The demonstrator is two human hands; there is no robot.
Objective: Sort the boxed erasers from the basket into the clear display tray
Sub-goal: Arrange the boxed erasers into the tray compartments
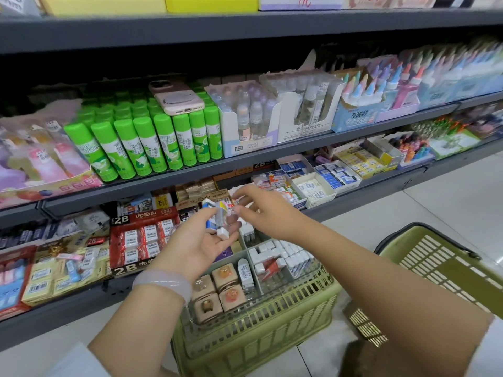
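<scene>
The left hand point(209, 235) grips several boxed erasers point(215, 216) above the clear display tray point(255, 278); at its two o'clock, the right hand point(258, 210) hovers, fingers loosely spread, empty.

Stationery shop: tiered shelves point(245, 159) w/ green glue sticks point(152, 142), boxed erasers point(141, 238), crayons; green shopping baskets point(258, 330) on floor.

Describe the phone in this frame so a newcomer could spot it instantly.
Start at the middle shelf and find the block of bright green glue sticks standing left of centre. The phone lies flat on top of their caps, back side up. It is the only pink, non-packaged item there, with a round ring holder on its case.
</scene>
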